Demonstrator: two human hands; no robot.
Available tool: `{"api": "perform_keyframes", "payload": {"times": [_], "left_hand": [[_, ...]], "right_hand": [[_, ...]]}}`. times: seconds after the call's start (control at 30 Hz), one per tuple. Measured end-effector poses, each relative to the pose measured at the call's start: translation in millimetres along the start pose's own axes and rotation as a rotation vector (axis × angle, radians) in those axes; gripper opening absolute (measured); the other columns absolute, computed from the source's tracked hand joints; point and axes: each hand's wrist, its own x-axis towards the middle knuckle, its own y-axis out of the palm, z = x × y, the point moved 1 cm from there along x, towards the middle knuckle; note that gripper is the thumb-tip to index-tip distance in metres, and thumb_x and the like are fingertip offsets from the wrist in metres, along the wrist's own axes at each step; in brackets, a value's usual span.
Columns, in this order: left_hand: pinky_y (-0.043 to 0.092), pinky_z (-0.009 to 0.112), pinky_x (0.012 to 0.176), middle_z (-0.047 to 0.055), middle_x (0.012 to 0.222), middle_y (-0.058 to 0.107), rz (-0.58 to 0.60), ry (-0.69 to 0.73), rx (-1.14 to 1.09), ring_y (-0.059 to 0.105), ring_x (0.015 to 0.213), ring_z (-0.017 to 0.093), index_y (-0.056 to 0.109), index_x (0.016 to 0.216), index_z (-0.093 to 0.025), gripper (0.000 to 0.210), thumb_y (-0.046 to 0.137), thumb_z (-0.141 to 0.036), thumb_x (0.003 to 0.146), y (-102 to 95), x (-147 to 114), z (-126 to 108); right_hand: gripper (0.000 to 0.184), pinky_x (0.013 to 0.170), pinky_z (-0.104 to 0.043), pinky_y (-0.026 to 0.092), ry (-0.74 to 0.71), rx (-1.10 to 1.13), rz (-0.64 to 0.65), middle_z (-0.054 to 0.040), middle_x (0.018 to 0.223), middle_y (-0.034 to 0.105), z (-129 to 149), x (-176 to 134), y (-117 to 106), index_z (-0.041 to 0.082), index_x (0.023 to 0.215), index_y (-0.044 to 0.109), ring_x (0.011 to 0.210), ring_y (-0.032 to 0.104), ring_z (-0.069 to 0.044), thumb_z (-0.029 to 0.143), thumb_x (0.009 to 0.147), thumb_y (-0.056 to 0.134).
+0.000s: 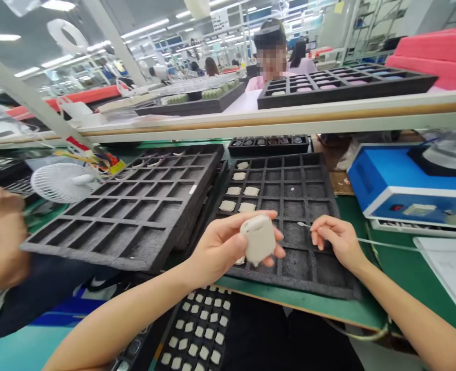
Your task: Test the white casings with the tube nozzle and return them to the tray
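Observation:
My left hand [228, 245] is closed around a beige rounded case [259, 239], thumb on its near face and fingers behind, held above a black foam tray [295, 265]. A small hole shows near the case's upper left corner. To its right, my right hand [334, 237] pinches a thin white cable [406, 247], whose small pale tip [302, 224] points left toward the case without touching it. Several similar pale pieces [247, 207] lie in the tray's left compartments. Part of one is hidden behind my left hand.
Left stands another black divided tray [143, 206], stacked, with a white fan [63, 183] behind. A blue box [413, 180] sits at right, papers [452, 273] before it. A shelf [228, 123] crosses above. A co-worker's arm [3, 237] is far left; more pieces [199, 330] lie below.

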Motion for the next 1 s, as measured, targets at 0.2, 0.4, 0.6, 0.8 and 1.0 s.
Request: {"api": "perform_keyframes", "payload": {"times": [0.2, 0.4, 0.6, 0.8, 1.0], "left_hand": [[0.049, 0.021, 0.053, 0.010, 0.097, 0.068, -0.281, 0.035, 0.144, 0.061, 0.063, 0.011, 0.065, 0.108, -0.016, 0.035, 0.054, -0.040, 0.085, -18.1, 81.6, 52.5], [0.045, 0.026, 0.051, 0.001, 0.055, 0.061, -0.272, 0.028, 1.160, 0.058, 0.051, 0.017, 0.070, 0.086, -0.014, 0.025, 0.054, -0.030, 0.075, -46.7, 118.9, 74.0], [0.047, 0.033, 0.070, 0.003, 0.069, 0.064, -0.163, 0.079, 1.343, 0.061, 0.067, 0.021, 0.066, 0.093, -0.018, 0.026, 0.059, -0.020, 0.068, -53.1, 118.5, 89.8], [0.047, 0.024, 0.064, 0.004, 0.093, 0.065, -0.082, 0.192, 1.252, 0.054, 0.056, 0.009, 0.064, 0.089, -0.016, 0.023, 0.058, -0.013, 0.067, -55.6, 122.3, 102.7], [0.048, 0.030, 0.069, 0.005, 0.081, 0.065, -0.282, 0.216, 1.471, 0.061, 0.073, 0.019, 0.068, 0.087, -0.016, 0.023, 0.056, -0.014, 0.067, -57.8, 111.2, 88.6]], "right_hand": [[0.013, 0.041, -0.022, 0.036, -0.004, 0.023, -0.008, 0.0004, 0.049, 0.059, 7.5, 1.2, 2.9, 0.015, 0.070, 0.060, 0.038, 0.047, -0.009, 0.025, 0.076, 0.056], [0.013, 0.040, -0.021, 0.036, -0.001, 0.045, -0.001, 0.0006, 0.050, 0.059, 7.0, 1.6, 3.7, 0.014, 0.070, 0.060, 0.037, 0.046, -0.008, 0.025, 0.077, 0.056], [0.012, 0.041, -0.021, 0.038, 0.026, 0.036, 0.023, 0.0004, 0.052, 0.060, 6.3, 1.3, 3.1, 0.014, 0.072, 0.060, 0.040, 0.047, -0.008, 0.023, 0.079, 0.055], [0.013, 0.041, -0.021, 0.038, 0.033, 0.001, 0.017, 0.0003, 0.052, 0.060, 8.6, 0.5, 3.1, 0.015, 0.072, 0.060, 0.040, 0.048, -0.009, 0.023, 0.080, 0.054], [0.012, 0.041, -0.022, 0.039, 0.032, -0.005, 0.020, 0.0000, 0.053, 0.060, 8.5, 0.3, 2.9, 0.015, 0.073, 0.061, 0.040, 0.048, -0.009, 0.022, 0.079, 0.054]]}}
